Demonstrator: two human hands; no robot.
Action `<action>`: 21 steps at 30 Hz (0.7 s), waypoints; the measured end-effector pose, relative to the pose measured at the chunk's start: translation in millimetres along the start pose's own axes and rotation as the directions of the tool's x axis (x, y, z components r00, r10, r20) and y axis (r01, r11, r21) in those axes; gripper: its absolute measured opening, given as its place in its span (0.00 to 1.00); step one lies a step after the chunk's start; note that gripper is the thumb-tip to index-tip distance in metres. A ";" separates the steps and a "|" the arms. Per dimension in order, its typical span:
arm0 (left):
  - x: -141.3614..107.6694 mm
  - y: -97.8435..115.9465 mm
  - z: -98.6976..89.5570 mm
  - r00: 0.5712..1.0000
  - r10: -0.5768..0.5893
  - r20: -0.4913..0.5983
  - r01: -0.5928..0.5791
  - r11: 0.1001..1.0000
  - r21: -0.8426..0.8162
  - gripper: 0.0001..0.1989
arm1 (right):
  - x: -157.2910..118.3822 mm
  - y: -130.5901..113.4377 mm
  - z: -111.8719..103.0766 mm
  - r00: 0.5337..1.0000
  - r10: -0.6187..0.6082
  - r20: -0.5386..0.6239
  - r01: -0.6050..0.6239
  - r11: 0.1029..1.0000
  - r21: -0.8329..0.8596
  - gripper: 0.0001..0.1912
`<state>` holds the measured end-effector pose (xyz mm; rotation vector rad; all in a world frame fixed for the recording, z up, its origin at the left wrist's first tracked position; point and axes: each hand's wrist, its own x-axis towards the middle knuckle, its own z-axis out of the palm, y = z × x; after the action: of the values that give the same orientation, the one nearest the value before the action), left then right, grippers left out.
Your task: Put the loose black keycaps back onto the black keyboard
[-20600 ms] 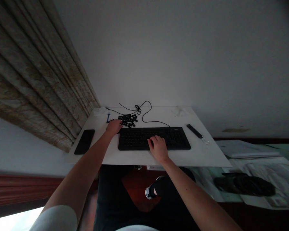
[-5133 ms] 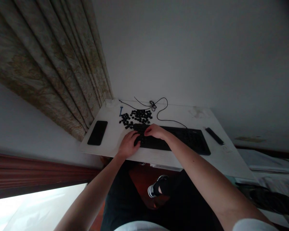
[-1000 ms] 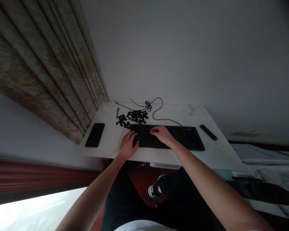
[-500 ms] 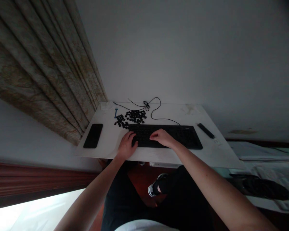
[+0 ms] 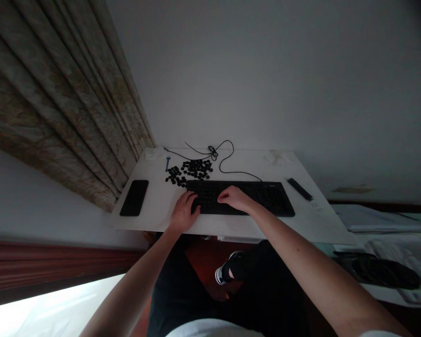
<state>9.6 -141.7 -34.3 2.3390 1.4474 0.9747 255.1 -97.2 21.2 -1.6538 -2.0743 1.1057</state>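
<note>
Left hand [image 5: 184,211]: on the lower left corner of the black keyboard [image 5: 266,199], fingers curved and slightly spread, tips down on the keys. Fingertips hidden from this angle; cannot tell whether they pinch anything.

Right hand [image 5: 234,198]: palm down over the middle of the keyboard, fingers loosely together and reaching toward the left hand, resting on the keys. No clear pinch; cannot tell if something small lies under the fingertips.

Clock bearings below: 12 is the far edge of the white desk [image 5: 231,229].

Keyboard lies flat near the desk's front edge, between both hands and the far edge. At 12 from the left hand, just beyond the keyboard's upper left corner, sits a loose heap of small black keycaps [image 5: 191,170]. At 11 from the same hand, just past the heap, lies a small blue tool [image 5: 167,164], its exact kind too small to tell. Thin black cable [image 5: 220,167] runs from the keyboard's far edge at 12 from the right hand, looping into a knot. At 9 from the left hand, a black smartphone [image 5: 134,198] lies flat. At 3 from the right hand, a slim dark stick-shaped object [image 5: 300,189] lies at an angle.
</note>
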 end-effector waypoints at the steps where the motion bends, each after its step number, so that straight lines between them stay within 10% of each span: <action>1: -0.1 0.2 0.0 1.000 0.005 0.001 -0.005 1.000 0.002 0.19 | 0.3 -1.5 0.3 1.000 0.008 -0.007 -0.008 1.000 -0.009 0.05; 16: 4.3 14.8 -1.6 0.964 0.217 0.151 -0.232 0.968 0.093 0.20 | 3.3 -4.6 11.2 0.972 0.217 -0.086 -0.219 0.976 -0.014 0.05; 21: 15.4 17.7 5.8 0.948 0.238 0.212 -0.262 0.960 0.093 0.20 | -4.5 3.3 12.7 0.997 0.060 -0.040 -0.057 0.996 0.065 0.06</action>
<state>30.4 -136.3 -23.3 2.6709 1.1838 0.6979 250.9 -106.0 11.5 -1.7028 -1.9560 1.1327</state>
